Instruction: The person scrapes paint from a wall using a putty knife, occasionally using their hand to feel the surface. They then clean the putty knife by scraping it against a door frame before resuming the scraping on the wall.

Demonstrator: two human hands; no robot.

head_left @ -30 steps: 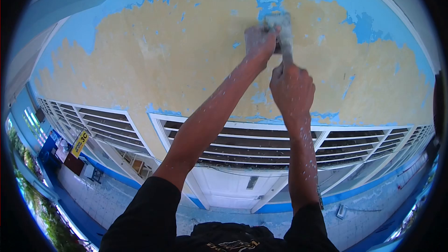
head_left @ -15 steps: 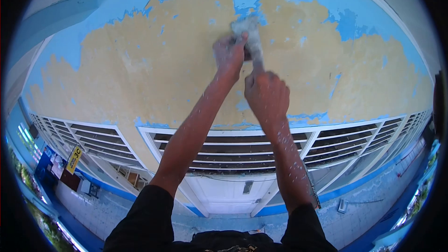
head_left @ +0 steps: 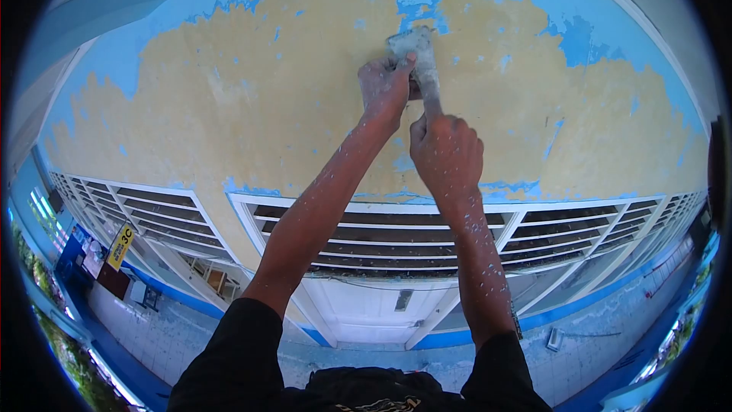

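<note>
A paint scraper [head_left: 427, 69] with a pale, dust-covered blade lies against the wall [head_left: 290, 107], just below a patch of blue paint [head_left: 415, 14]. My right hand [head_left: 448, 156] is wrapped round the scraper's lower end, hiding its handle. Higher up, my left hand [head_left: 385, 85] grips the blade from the left side, its thumb pressed on the blade's face. Bare tan surface surrounds both hands, with small blue flecks left on it. Pale paint chips speckle both forearms.
Below the scraped area run louvred windows [head_left: 381, 240] in white frames. A white door [head_left: 366, 309] is further down. A yellow sign [head_left: 120, 246] hangs at the left. On the floor at the right lies a tray-like object [head_left: 556, 339] with a long handle.
The view has shifted a little, so the wall appears further right and higher. Both hands keep their hold on the scraper, which now sits slightly lower against the wall.
</note>
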